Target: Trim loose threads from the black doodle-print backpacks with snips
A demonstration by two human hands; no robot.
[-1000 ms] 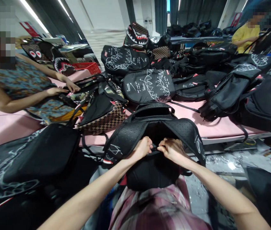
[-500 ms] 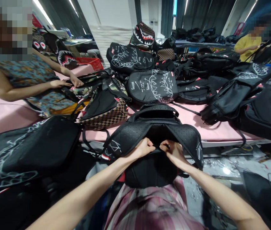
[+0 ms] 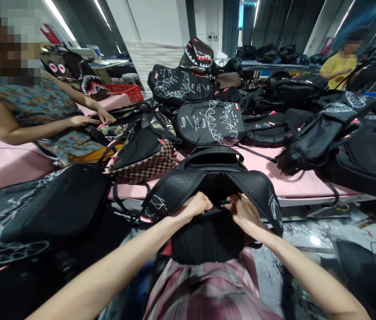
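- And here's the open black backpack (image 3: 204, 242), front and centre at the near edge of the pink worktop (image 3: 310, 184), its mouth gaping between two padded straps, its lower end right up against the plaid cloth (image 3: 207, 289) of the person's clothing.
- Left hand (image 3: 201, 205) in at the opening, fingers curled tightly together, clamped on the rim of that backpack!
- Right hand (image 3: 243, 212) just across the gap, fingers bent, thumb close by, right at a small dark piece (image 3: 223, 204) with a glint on it; whether they're clamped on it, I cannot tell.
- The two hands are apart, facing each other over the dark interior.
- Just beyond, in from the near edge, a black backpack with white lettering (image 3: 207, 124) lies flat, jagged scribbles across its face.
- Left of that, hard by the near edge, a checkered bag (image 3: 148, 165) rests on its side.
- Over at the worktop's left end, a co-worker in a patterned top (image 3: 37, 106) has both hands on a camouflage bag (image 3: 114, 130), a red crate (image 3: 128, 92) behind.
- Toward the far edge, a shark-mouth backpack (image 3: 199, 55) tops the heap.
- Right end: bulky black backpacks (image 3: 370, 153) crowd up to the near edge.
- Away in the background, a person in yellow (image 3: 337, 72).
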